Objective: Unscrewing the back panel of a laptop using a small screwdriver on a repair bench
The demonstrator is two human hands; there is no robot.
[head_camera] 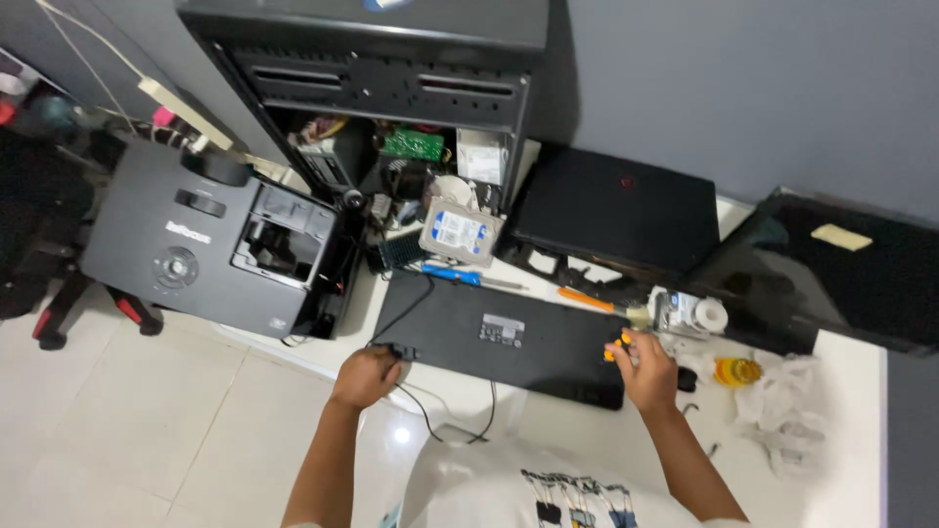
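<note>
so the flipped black keyboard (499, 337) lies long-ways left to right across the white desk (851, 372), my left hand (366, 376) clamped on its near-left corner, right hand (648, 370) closed around an orange-handled screwdriver (620, 348) at its right end.

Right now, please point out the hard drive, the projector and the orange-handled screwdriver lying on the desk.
hard drive (460, 233): head view, its label.
projector (186, 240): head view, top cover.
orange-handled screwdriver (585, 299): head view, orange handle.
</note>
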